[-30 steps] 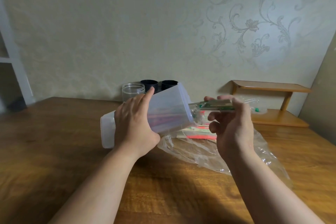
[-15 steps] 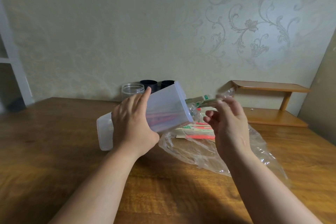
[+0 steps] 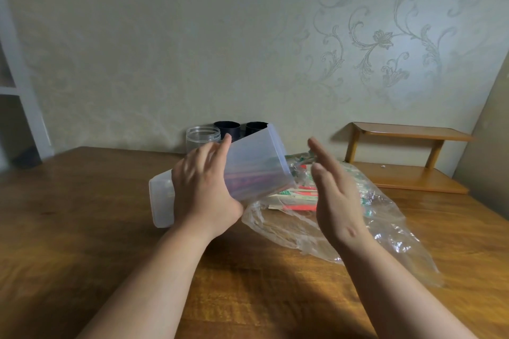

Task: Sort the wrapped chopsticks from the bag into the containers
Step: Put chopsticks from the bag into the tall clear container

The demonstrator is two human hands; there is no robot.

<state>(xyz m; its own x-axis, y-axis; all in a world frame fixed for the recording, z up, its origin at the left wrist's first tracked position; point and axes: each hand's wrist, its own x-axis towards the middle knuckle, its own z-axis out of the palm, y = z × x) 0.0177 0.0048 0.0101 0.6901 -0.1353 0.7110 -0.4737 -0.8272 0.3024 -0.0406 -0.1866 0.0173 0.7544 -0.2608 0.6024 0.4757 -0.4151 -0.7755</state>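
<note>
Partly hidden behind the left hand (image 3: 203, 187), the translucent container (image 3: 256, 168) is held tilted above the table (image 3: 82, 215). Its closed end is low and to the left, and its open mouth is raised toward the right. The frosted wall blurs the contents: only reddish and purple streaks show along the lower side, too vague to identify. The left hand grips the container around its middle, fingers laid across the near wall and thumb tucked under the lower edge. The right hand (image 3: 336, 195) stands edge-on just right of the mouth, fingers straight and together, holding nothing. It is motion-blurred and covers part of the bag (image 3: 380, 231) behind it.

The wrapped chopsticks (image 3: 298, 197) lie inside the clear bag on the table, between the two hands and below the container's mouth, in neither hand's grasp. Red, green and pale wrappers show, but their print is unreadable. A crumpled fold of the bag with green flecks rises near the right fingertips; whether it touches them cannot be told.

On the far side, against the wall (image 3: 165, 36), a clear jar (image 3: 203, 136) and two black cups (image 3: 227, 129) stand together, their lower parts hidden by the container and the left hand. A wooden shelf (image 3: 407, 157) sits at the far right. A white frame (image 3: 30, 107) is cut off at the left edge.
</note>
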